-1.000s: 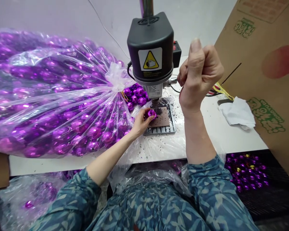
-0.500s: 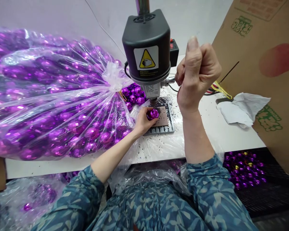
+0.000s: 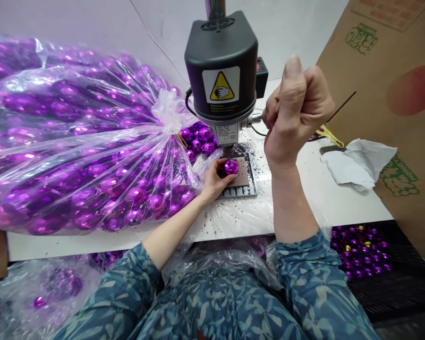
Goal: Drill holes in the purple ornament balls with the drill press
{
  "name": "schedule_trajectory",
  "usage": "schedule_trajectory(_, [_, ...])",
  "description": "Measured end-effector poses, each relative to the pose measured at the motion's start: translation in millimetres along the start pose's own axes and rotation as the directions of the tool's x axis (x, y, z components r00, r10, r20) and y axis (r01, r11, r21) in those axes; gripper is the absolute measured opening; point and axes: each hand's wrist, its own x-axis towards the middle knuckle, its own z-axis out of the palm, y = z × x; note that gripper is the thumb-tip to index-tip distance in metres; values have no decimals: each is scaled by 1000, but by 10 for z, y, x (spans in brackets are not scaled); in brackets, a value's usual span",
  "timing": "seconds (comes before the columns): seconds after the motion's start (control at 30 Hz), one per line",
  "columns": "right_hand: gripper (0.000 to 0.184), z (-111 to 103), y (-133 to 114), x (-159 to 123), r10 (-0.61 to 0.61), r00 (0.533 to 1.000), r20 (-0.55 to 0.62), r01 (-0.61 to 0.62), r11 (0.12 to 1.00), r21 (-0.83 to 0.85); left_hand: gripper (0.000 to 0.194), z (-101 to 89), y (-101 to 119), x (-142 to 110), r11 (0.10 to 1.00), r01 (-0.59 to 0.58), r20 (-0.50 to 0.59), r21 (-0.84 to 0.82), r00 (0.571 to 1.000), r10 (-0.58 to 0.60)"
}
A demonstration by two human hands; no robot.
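Observation:
My left hand (image 3: pixel 216 182) pinches a shiny purple faceted bauble (image 3: pixel 231 166) between thumb and fingers. The bauble is on the brown pad (image 3: pixel 241 179) over the slotted metal base (image 3: pixel 253 189), right below the chuck (image 3: pixel 228 149) of a black drill press (image 3: pixel 221 71). Whether the bit touches the bauble cannot be made out. My right hand (image 3: pixel 297 113) is raised in a fist beside the machine's metal hub (image 3: pixel 254 119), closed round the drill press handle, whose grip is hidden by the fingers.
A big tied clear bag of purple baubles (image 3: pixel 92 160) fills the left of the white table (image 3: pixel 233 222). Loose baubles (image 3: pixel 201 139) lie behind my left hand. Dark shavings surround the base. White paper (image 3: pixel 354 165) and a large cardboard box (image 3: pixel 393 61) are at right; a black crate (image 3: pixel 403 293) stands below.
My left hand has shifted slightly right with the bauble, bringing it under the chuck. The right fist stays raised by the drill press. The white paper at right has unfolded wider.

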Motion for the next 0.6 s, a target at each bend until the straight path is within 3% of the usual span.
schedule_trajectory(0.13, [65,6,6,-6,-10,1000,-21,9,999,-43,56,7,5,-40,999,-44,7,0,999,44])
schedule_trajectory(0.6, [63,-127,123,-261,-169,981,-95,184,967,178,59,36,-56,-60,1000,-13,-7,-27,1000,13])
